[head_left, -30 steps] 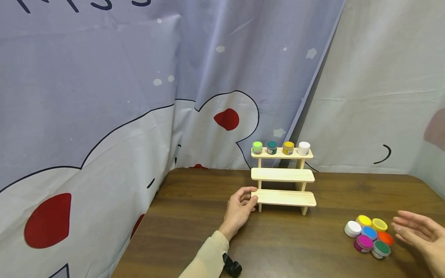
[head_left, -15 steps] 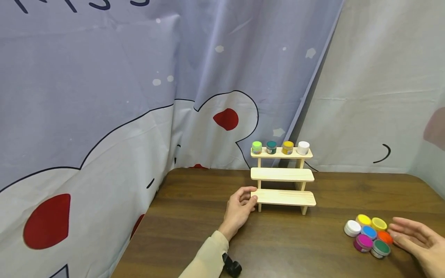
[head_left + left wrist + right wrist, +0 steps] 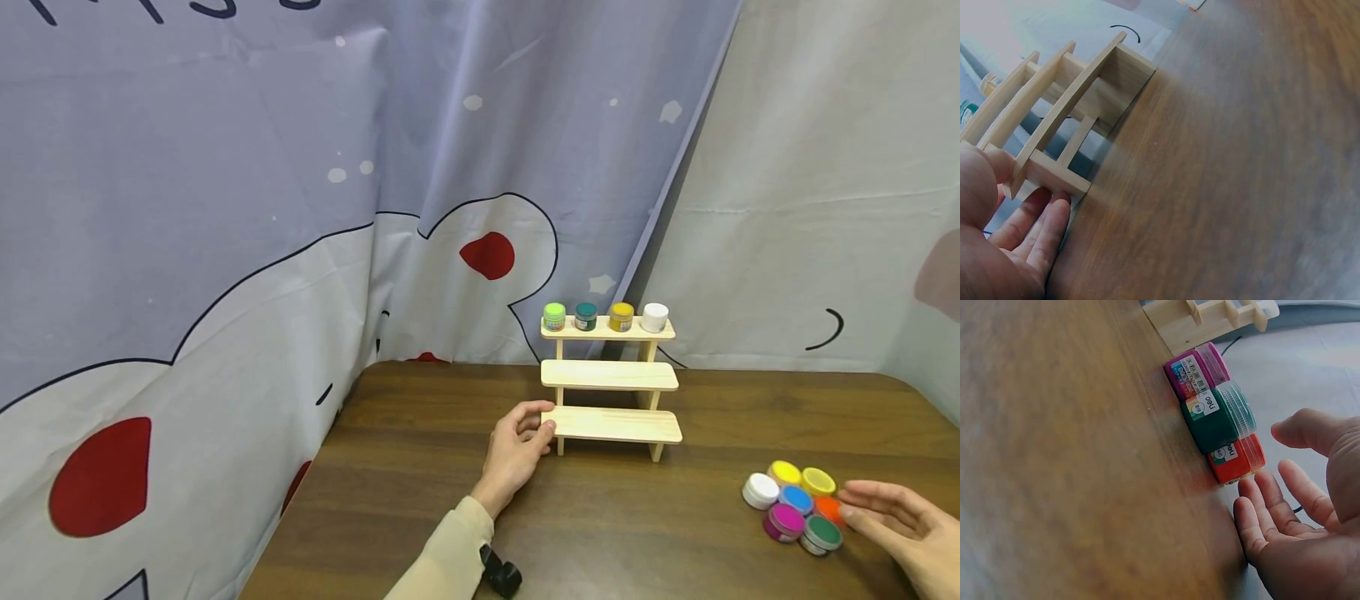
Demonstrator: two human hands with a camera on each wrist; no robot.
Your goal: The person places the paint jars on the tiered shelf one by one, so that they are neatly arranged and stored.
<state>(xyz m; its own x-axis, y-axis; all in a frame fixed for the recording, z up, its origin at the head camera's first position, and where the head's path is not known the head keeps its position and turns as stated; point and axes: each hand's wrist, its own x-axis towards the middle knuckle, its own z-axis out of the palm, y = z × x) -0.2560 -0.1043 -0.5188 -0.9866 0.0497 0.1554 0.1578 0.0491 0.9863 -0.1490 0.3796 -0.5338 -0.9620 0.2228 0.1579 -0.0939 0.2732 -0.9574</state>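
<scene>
A three-tier wooden display stand (image 3: 611,425) stands on the table. My left hand (image 3: 516,454) grips the left end of its lowest shelf; the left wrist view shows the thumb over the shelf and fingers against the side panel (image 3: 1057,173). At the right, my right hand (image 3: 903,525) reaches beside a cluster of paint jars, its fingers relaxed and apart. Nearest to it is the orange-red jar (image 3: 1235,459), close to the fingertips; whether they touch it I cannot tell. A dark green jar (image 3: 1213,422) and a magenta jar (image 3: 1194,372) sit alongside.
On the top shelf stand a light green jar (image 3: 554,317), a teal jar (image 3: 586,317), an ochre jar (image 3: 621,317) and a white jar (image 3: 655,317). The cluster also holds a blue jar (image 3: 796,500), another white jar (image 3: 761,492) and two yellow ones. Printed curtains hang behind the table (image 3: 637,533).
My right hand has moved slightly left and then down, closer to the orange-red jar. The left hand keeps its hold on the stand, and the jars stay put.
</scene>
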